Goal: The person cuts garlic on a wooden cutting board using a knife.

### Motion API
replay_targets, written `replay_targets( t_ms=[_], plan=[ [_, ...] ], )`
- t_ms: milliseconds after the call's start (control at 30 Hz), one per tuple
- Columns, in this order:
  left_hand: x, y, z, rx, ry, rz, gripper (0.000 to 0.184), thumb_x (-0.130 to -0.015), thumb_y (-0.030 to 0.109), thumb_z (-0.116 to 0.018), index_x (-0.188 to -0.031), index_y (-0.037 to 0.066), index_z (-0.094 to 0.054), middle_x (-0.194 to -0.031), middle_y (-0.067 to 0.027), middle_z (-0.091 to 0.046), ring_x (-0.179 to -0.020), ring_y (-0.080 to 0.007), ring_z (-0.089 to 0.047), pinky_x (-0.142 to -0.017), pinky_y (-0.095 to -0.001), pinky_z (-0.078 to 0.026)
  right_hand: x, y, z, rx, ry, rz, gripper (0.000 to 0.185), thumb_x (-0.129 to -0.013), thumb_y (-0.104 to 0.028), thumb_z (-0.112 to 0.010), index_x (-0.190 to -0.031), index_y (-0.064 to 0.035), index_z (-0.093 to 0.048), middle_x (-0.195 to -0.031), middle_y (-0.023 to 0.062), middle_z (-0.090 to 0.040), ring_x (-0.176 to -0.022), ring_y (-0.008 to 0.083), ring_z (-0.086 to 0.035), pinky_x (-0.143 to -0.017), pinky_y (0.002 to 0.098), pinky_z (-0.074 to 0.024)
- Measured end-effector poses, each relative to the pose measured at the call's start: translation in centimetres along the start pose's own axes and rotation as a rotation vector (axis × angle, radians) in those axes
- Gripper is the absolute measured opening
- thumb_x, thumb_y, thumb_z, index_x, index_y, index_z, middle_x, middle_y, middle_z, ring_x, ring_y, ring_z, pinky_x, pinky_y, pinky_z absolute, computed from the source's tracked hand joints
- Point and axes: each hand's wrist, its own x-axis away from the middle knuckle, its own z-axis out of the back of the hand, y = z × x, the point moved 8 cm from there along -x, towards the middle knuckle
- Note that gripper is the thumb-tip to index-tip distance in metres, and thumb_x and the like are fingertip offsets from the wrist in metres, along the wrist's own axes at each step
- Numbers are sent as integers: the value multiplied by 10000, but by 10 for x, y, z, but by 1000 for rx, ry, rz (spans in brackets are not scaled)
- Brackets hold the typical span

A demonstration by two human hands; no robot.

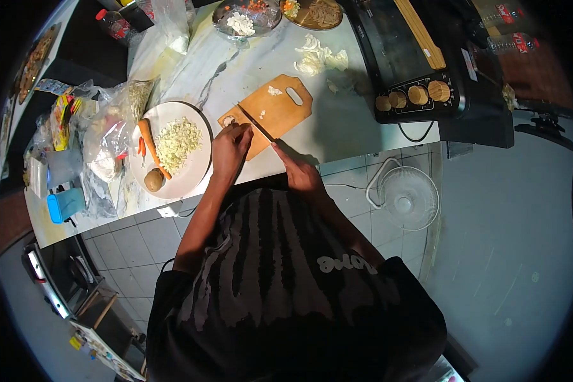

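My right hand point(302, 177) is closed round the handle of a kitchen knife point(256, 121), whose blade lies across a wooden cutting board point(285, 113). At the board's left end, my left hand point(230, 149) has its fingers pressed together beside a small pale piece of food point(228, 120). What those fingers grip is too small to make out. A few whitish scraps point(274, 90) lie farther up the board. To the left, a large plate point(190, 175) bears chopped pale-green vegetable point(179, 145), a carrot point(147, 135), small red chilies point(142, 148) and a brown potato point(153, 180).
Loose pale leaves point(318, 58) lie beyond the board. Two plates of cut food, one a metal tray point(267, 32), stand at the back. A black appliance point(420, 70) with wooden knobs occupies the right. Plastic bags point(108, 137) crowd the left; a fan point(406, 197) stands below.
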Motion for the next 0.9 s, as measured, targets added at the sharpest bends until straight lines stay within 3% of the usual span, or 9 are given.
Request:
replay_targets(
  t_ms=[100,167,267,400,567,667,800,900],
  plan=[
    [-2,-11,-1,37,-63,134,173,-867,175,-792,-974,40,-790,-678,-128,-661,-563,-181,-585,-576,-320,-472,-1,-2,2,-57,117,79,620,-984,-64,-478,-1561,-276,-396,-934,287,-666,-839,459,-658,-748,524,-526],
    [-5,-29,-10,87,-121,240,156,-849,172,-803,-964,66,-799,-610,-86,-619,-515,-155,-543,-539,-317,-444,2,12,-10,-155,-70,-128,621,-1000,-101,-464,-1577,-302,-356,-952,276,-671,-828,474,-653,-744,534,-522],
    [-9,-30,-7,51,-154,297,150,-829,171,-815,-946,78,-803,-595,-68,-612,-499,-145,-528,-528,-318,-438,1,3,-5,-227,-110,-125,606,-1012,-124,-448,-1580,-308,-344,-1033,272,-673,-857,482,-651,-770,539,-526],
    [-12,-29,-7,52,-177,303,144,-815,163,-823,-932,80,-805,-582,-53,-606,-492,-140,-516,-520,-316,-431,-1,-3,-5,-204,-142,-112,599,-1019,-127,-433,-1583,-305,-337,-1131,269,-665,-876,485,-651,-809,545,-533],
    [-8,-28,-5,79,-133,333,136,-816,144,-820,-935,79,-807,-589,-47,-609,-503,-118,-515,-520,-299,-423,0,-1,-9,-233,-128,-123,592,-1022,-120,-429,-1582,-289,-345,-1261,196,-649,-895,466,-662,-856,539,-540],
    [-7,-30,-6,96,-131,348,138,-820,142,-817,-939,72,-806,-601,-48,-621,-509,-116,-517,-525,-296,-424,0,-6,-6,-205,-17,-12,588,-1020,-117,-431,-1581,-276,-354,-1227,167,-676,-868,461,-667,-823,544,-541],
    [-5,-28,-6,102,-121,318,133,-833,133,-806,-943,59,-798,-612,-59,-629,-515,-120,-523,-528,-295,-425,6,3,-16,-60,-130,-103,594,-1008,-95,-447,-1570,-280,-386,-1182,181,-696,-827,452,-673,-785,532,-545],
    [-1,-19,-3,106,-82,207,117,-869,125,-771,-952,43,-783,-652,-103,-655,-532,-151,-556,-547,-312,-450,3,-7,-7,46,87,42,584,-993,-55,-467,-1552,-220,-434,-1137,196,-712,-784,438,-672,-756,509,-550]
  ],
)
